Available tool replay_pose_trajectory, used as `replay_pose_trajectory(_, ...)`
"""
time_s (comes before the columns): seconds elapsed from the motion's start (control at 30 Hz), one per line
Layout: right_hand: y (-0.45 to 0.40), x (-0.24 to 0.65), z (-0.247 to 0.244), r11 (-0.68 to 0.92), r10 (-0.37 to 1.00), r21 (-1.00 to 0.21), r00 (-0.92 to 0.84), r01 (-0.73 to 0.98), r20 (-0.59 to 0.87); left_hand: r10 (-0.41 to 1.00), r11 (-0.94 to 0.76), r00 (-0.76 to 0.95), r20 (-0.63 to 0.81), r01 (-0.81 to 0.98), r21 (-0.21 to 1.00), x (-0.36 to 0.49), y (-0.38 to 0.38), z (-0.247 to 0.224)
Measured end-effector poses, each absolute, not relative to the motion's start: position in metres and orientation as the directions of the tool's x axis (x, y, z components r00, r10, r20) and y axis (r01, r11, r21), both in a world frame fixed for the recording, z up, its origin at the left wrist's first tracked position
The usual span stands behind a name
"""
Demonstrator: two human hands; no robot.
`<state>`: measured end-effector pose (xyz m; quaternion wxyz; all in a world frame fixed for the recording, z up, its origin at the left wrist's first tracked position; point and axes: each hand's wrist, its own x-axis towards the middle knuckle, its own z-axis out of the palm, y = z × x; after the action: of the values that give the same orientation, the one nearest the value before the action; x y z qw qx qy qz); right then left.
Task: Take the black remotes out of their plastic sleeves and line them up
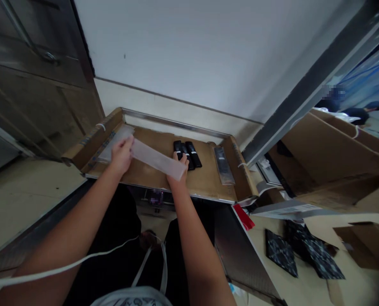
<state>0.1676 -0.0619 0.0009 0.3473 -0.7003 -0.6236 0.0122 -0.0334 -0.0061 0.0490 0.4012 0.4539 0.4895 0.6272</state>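
My left hand (122, 154) is closed on one end of a long, narrow clear plastic sleeve (157, 159), which stretches to the right across the cardboard-lined tray (205, 185). Beneath it, under the left hand, lies a stack of similar plastic sleeves (108, 148). The sleeve's far end overlaps my right hand (177, 174), whose bent fingers close round the lower end of a black oblong piece (177, 147) with a white label. Two more black oblong pieces (193, 154) lie beside it. At the tray's right, another black piece (221, 159) sits inside a clear sleeve.
Raised cardboard sides (240, 170) bound the tray, and a pale wall panel (183, 55) rises behind it. To the right stand a large cardboard box (332, 157) and a metal post (307, 85). Dark patterned packets (313, 250) lie on the floor. A white cable (81, 259) crosses my lap.
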Motion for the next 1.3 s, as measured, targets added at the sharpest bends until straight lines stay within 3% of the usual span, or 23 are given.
replay_pose_trajectory(0.1, -0.059, 0.170, 0.002, 0.004, 0.861, -0.530, 0.266, 0.848, 0.433, 0.976, -0.071, -0.211, 0.049, -0.099, 0.993, -0.028, -0.005, 0.018)
replay_pose_trajectory(0.2, -0.060, 0.174, 0.007, 0.095, 0.842, -0.633, 0.278, 0.768, 0.463, 0.989, -0.057, -0.139, 0.049, -0.058, 0.997, -0.030, 0.001, 0.010)
replay_pose_trajectory(0.33, -0.069, 0.179, 0.014, 0.138, 0.923, -0.939, 0.302, 0.314, 0.237, 0.991, -0.094, -0.097, 0.092, -0.013, 0.995, -0.033, 0.006, 0.008)
replay_pose_trajectory(0.4, -0.074, 0.181, 0.018, 0.075, 0.976, -0.994, 0.200, 0.083, 0.090, 0.984, -0.146, -0.101, 0.148, 0.028, 0.989, -0.032, 0.006, 0.006)
replay_pose_trajectory(0.47, -0.077, 0.182, 0.022, 0.001, 0.999, -1.000, 0.052, 0.001, 0.001, 0.976, -0.182, -0.113, 0.189, 0.068, 0.981, -0.030, 0.004, 0.005)
replay_pose_trajectory(0.6, -0.081, 0.187, 0.028, -0.090, 0.987, -0.996, -0.131, 0.023, -0.092, 0.955, -0.225, -0.164, 0.248, 0.145, 0.963, -0.029, 0.003, 0.003)
replay_pose_trajectory(0.8, -0.091, 0.192, 0.026, -0.223, 0.952, -0.975, -0.214, 0.010, -0.220, 0.949, -0.223, -0.178, 0.259, 0.201, 0.954, -0.030, 0.005, 0.002)
replay_pose_trajectory(1.07, -0.118, 0.204, 0.035, -0.078, 0.976, -0.965, -0.178, 0.252, -0.125, 0.941, -0.222, -0.211, 0.265, 0.208, 0.953, -0.029, 0.010, -0.002)
replay_pose_trajectory(1.2, -0.126, 0.209, 0.038, -0.070, 0.994, -0.976, -0.071, 0.207, -0.086, 0.936, -0.229, -0.215, 0.279, 0.231, 0.946, -0.029, 0.009, 0.001)
replay_pose_trajectory(1.3, -0.132, 0.212, 0.042, -0.151, 0.987, -0.977, -0.032, 0.149, -0.158, 0.933, -0.235, -0.218, 0.288, 0.237, 0.943, -0.030, 0.008, 0.002)
